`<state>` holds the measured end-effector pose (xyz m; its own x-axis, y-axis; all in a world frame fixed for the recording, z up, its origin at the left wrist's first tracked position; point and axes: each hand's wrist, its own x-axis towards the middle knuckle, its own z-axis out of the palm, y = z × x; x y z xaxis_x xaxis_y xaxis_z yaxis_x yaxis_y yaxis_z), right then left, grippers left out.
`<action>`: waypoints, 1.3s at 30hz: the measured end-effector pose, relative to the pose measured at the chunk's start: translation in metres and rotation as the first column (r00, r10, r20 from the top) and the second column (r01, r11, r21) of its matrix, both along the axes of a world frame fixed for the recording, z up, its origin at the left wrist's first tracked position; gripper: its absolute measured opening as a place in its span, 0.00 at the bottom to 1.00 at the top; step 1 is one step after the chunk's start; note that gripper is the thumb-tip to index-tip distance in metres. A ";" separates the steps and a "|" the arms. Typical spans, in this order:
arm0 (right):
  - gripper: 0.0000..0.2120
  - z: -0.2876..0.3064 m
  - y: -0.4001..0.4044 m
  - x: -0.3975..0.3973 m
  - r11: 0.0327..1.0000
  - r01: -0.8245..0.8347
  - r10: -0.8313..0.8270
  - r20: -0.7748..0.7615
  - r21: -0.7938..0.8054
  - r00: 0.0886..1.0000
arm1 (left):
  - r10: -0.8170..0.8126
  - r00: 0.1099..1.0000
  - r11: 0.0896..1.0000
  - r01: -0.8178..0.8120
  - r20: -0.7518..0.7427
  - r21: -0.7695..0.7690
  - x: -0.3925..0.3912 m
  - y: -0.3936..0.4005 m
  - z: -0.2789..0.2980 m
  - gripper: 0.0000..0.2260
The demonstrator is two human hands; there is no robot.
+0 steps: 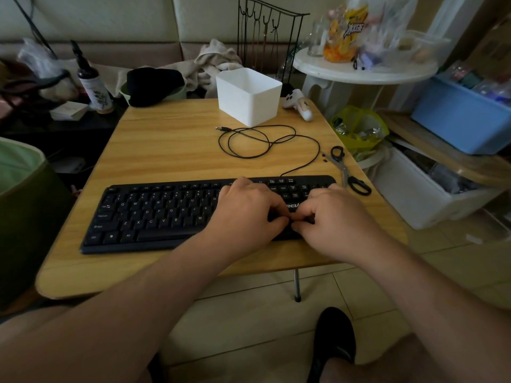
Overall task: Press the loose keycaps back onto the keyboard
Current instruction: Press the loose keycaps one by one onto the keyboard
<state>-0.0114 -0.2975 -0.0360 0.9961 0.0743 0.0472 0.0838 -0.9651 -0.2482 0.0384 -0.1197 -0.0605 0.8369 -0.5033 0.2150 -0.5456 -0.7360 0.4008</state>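
While both hands worked at the right part of the black keyboard (166,214), the low wooden table (171,150) carried a fair scatter of other things. The left hand (246,211) lay over the keys with its fingers curled down toward the arrow-key area, and the right hand (331,217) met it there, fingertips bent in close; whether either pinched a keycap could not be told, since the fingers hid the spot. The keyboard sat along the near edge of the table, its cable (265,142) looping in coils across the middle toward a white plastic bin (249,96) at the far side. A pair of black-handled scissors (347,170) rested near the right edge, just beyond the keyboard's corner, with 2 small dark bits (324,158) beside them. A small white toy-like object (298,105) lay next to the bin. Behind the table stood a sofa with a crumpled cloth (215,59), a dark bottle (92,84), and a black wire rack (265,37). To the right, a round white side table (359,70) held bags and a jar, and a blue tub (464,117) sat on shelving above the tiled floor (249,322).
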 end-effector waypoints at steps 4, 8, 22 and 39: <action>0.07 0.008 0.010 -0.001 0.993 0.003 -0.004 -0.007 -0.120 1.000 | 0.050 0.999 0.999 -0.049 -0.013 0.022 -0.003 -0.004 0.001 0.08; 0.08 0.015 0.018 -0.002 0.976 0.006 -0.009 -0.015 -0.216 1.000 | 0.073 0.997 0.997 -0.073 -0.004 0.030 -0.006 -0.005 0.001 0.08; 0.07 0.008 -0.028 -0.002 0.979 0.024 -0.033 0.039 0.201 0.999 | 0.067 0.998 0.997 -0.067 -0.005 0.029 0.011 0.019 0.014 0.09; 0.18 -0.002 -0.029 -0.009 0.990 -0.141 0.139 0.052 0.030 0.989 | -0.054 0.996 0.997 0.050 0.072 0.064 -0.001 0.014 0.007 0.14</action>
